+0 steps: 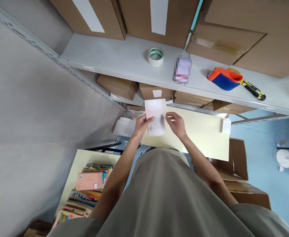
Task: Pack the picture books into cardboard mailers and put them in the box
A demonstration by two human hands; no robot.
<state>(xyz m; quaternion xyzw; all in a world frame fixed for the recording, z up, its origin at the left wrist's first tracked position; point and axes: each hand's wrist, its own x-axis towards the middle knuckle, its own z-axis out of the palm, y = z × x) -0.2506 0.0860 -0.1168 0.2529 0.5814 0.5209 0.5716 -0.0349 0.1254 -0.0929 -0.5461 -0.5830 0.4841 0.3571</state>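
A thin pale pink-and-white booklet is held up above the cream table, its printing too faint to read. My left hand grips its left edge, thumb lying across the front and fingers behind. Close to the right edge is my right hand, its fingers loosely bent and apart with nothing visible between them; whether a fingertip touches the booklet I cannot tell. Beneath both hands stretches the cream tabletop, with a small white stack at its right end.
The grey shelf ahead carries a tape roll, a blurred-out phone-like item, an orange-and-blue tape dispenser, a yellow-black cutter and cardboard boxes. Books are piled lower left. An open carton stands right.
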